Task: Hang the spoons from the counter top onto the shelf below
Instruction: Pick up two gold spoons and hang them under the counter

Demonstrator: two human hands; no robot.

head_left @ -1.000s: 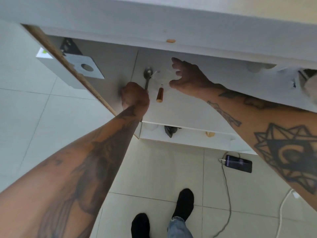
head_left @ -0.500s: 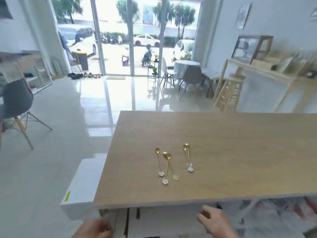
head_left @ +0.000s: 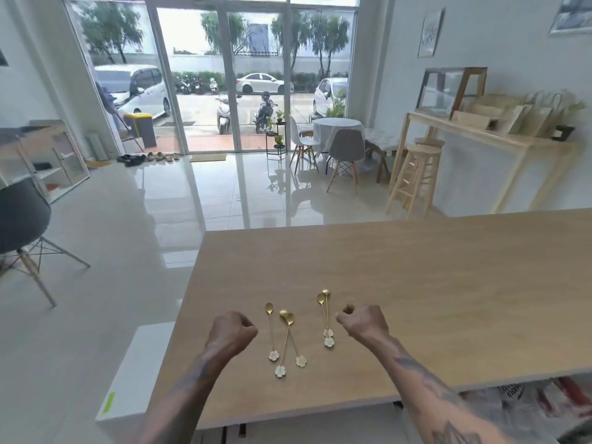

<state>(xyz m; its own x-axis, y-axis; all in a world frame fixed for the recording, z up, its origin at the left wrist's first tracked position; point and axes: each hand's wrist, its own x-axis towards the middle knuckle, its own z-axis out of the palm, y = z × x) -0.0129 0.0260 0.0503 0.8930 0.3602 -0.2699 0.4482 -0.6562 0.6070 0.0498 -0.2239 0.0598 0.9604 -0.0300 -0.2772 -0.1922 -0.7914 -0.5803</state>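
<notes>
Several thin gold spoons with white flower-shaped handle ends lie on the wooden counter top (head_left: 432, 283), bowls pointing away from me. One group (head_left: 283, 339) lies at the left, and a pair (head_left: 326, 318) lies close together to its right. My left hand (head_left: 232, 331) hovers just left of the left group, its fingers curled in with nothing in them. Just right of the pair, my right hand (head_left: 363, 320) is likewise curled and holds nothing. The shelf below the counter is hidden from this angle.
A white box (head_left: 128, 379) stands on the floor at the counter's left end. A dark chair (head_left: 22, 225) is at far left. Beyond the counter are shiny floor tiles, a round table with chairs (head_left: 336, 145) and wooden stools (head_left: 416, 174).
My view rose from the shelf under the counter up to the counter top. Both hands came up from below the front edge and now hover on either side of the spoons.
</notes>
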